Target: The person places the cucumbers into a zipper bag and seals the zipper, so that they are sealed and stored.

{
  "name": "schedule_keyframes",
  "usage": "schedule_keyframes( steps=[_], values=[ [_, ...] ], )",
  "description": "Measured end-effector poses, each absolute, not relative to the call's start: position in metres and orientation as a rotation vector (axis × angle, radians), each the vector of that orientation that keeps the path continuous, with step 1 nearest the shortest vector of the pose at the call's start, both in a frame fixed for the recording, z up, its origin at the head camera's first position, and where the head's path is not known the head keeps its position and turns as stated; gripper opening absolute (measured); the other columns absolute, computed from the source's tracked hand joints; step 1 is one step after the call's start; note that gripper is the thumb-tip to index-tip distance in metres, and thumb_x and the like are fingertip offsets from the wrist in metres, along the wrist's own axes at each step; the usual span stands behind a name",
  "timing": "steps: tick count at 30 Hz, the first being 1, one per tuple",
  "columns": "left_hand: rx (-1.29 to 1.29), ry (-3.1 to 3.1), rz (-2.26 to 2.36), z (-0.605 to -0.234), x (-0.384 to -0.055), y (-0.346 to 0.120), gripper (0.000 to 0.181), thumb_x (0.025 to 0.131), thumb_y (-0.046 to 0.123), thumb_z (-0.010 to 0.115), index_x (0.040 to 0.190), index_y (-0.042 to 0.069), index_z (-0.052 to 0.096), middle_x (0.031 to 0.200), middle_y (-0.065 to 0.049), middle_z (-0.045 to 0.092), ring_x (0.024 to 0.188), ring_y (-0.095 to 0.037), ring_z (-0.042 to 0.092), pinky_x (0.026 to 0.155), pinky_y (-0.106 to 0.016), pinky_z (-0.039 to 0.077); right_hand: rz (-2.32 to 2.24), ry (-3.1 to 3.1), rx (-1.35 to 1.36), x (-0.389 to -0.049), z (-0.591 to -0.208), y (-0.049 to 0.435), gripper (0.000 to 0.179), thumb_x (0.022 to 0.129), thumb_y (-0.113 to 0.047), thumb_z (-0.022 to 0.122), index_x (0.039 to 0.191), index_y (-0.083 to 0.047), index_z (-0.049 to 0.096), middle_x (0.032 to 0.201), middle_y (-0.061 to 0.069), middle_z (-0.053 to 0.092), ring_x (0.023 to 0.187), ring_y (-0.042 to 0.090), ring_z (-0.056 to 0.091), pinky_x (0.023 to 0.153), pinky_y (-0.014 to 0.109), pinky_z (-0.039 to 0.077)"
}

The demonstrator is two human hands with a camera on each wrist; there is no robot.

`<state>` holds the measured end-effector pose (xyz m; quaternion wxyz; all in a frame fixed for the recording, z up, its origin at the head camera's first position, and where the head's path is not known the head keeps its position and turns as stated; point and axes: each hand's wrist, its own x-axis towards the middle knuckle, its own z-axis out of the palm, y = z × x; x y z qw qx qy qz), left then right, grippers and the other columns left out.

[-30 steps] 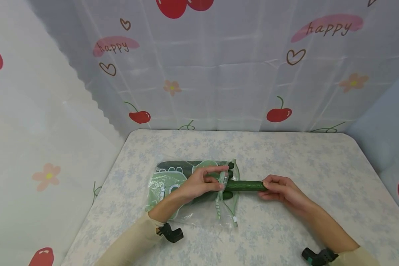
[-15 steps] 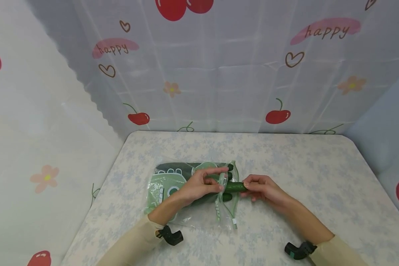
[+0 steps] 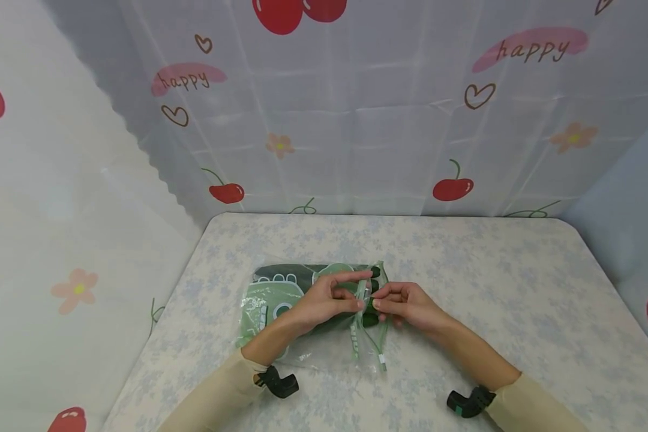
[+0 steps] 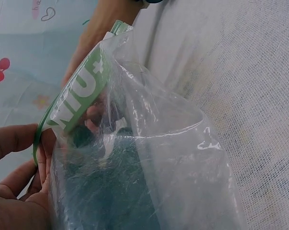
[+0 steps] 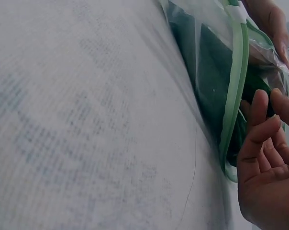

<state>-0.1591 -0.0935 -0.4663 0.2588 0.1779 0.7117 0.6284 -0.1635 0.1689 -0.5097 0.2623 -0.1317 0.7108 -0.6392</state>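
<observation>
A clear zip bag [image 3: 272,306] with green print lies on the table, its mouth toward the right. Inside are several dark green cucumbers, whose ends [image 3: 371,319] show near the opening. My left hand [image 3: 324,300] pinches the upper edge of the mouth and lifts it; in the left wrist view the green zip strip [image 4: 84,91] passes between thumb and fingers. At the opening, my right hand [image 3: 413,307] holds the end of one cucumber [image 5: 256,82] by thumb and fingertips. Most of that cucumber is hidden inside the bag and behind the left hand.
The table [image 3: 491,270] has a pale cloth with a faint blue floral pattern. A printed curtain [image 3: 351,138] hangs along its far edge, with more sheeting at both sides. The bag's white zip slider [image 3: 381,359] lies at the near corner of the mouth.
My right hand has moved left, pushing the cucumber lengthwise into the bag until only its end shows at the mouth. The left hand has kept its hold on the bag edge.
</observation>
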Motion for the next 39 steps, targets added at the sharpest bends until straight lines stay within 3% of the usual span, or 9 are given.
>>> schedule_keyframes(
  steps=[7,14,17,24,30,39],
  values=[
    [0.483,1.926,1.698,-0.465,-0.159,-0.093,0.064,0.101,0.012,0.076,0.160,0.020,0.054,0.089,0.002,0.080,0.090,-0.011,0.075,0.089,-0.025,0.058,-1.735,2.173,-0.409,-0.159,-0.513,0.168,0.025,0.100,-0.025,0.079,0.109,-0.003,0.071,0.095,0.013,0.078,0.075,0.021,0.072,0.066,0.036,0.062],
    [0.476,1.926,1.699,-0.466,-0.160,-0.093,0.064,0.101,0.010,0.075,0.160,0.019,0.054,0.086,0.004,0.079,0.089,-0.010,0.075,0.089,-0.025,0.059,-1.805,2.054,-0.501,-0.156,-0.515,0.179,0.023,0.107,-0.015,0.068,0.119,0.005,0.069,0.105,0.027,0.076,0.091,0.024,0.078,0.079,0.038,0.066],
    [0.475,1.924,1.700,-0.466,-0.160,-0.094,0.065,0.101,0.010,0.075,0.161,0.019,0.054,0.086,0.005,0.079,0.090,-0.010,0.075,0.090,-0.025,0.059,-1.806,2.055,-0.515,-0.156,-0.515,0.179,0.022,0.106,-0.015,0.070,0.119,0.003,0.070,0.105,0.029,0.075,0.090,0.023,0.078,0.079,0.038,0.066],
    [0.494,1.908,1.716,-0.466,-0.158,-0.094,0.064,0.101,0.010,0.074,0.160,0.019,0.054,0.086,0.003,0.079,0.090,-0.010,0.075,0.091,-0.027,0.059,-1.763,2.221,-0.393,-0.155,-0.515,0.171,0.029,0.101,-0.024,0.078,0.116,-0.002,0.065,0.101,0.019,0.071,0.078,0.027,0.071,0.066,0.034,0.059],
    [0.504,1.893,1.727,-0.468,-0.158,-0.095,0.065,0.101,0.010,0.074,0.162,0.018,0.052,0.089,0.000,0.081,0.093,-0.011,0.076,0.094,-0.031,0.060,-1.683,2.334,-0.256,-0.153,-0.512,0.167,0.050,0.093,-0.030,0.087,0.115,-0.001,0.052,0.090,0.006,0.057,0.069,0.015,0.055,0.063,0.028,0.049],
    [0.474,1.880,1.738,-0.467,-0.158,-0.093,0.065,0.101,0.007,0.074,0.161,0.017,0.053,0.087,0.004,0.079,0.091,-0.008,0.075,0.091,-0.026,0.058,-1.462,2.570,-0.227,-0.155,-0.511,0.152,0.061,0.085,-0.049,0.091,0.104,-0.010,0.048,0.082,0.001,0.048,0.071,0.015,0.047,0.063,0.027,0.041]
  ],
)
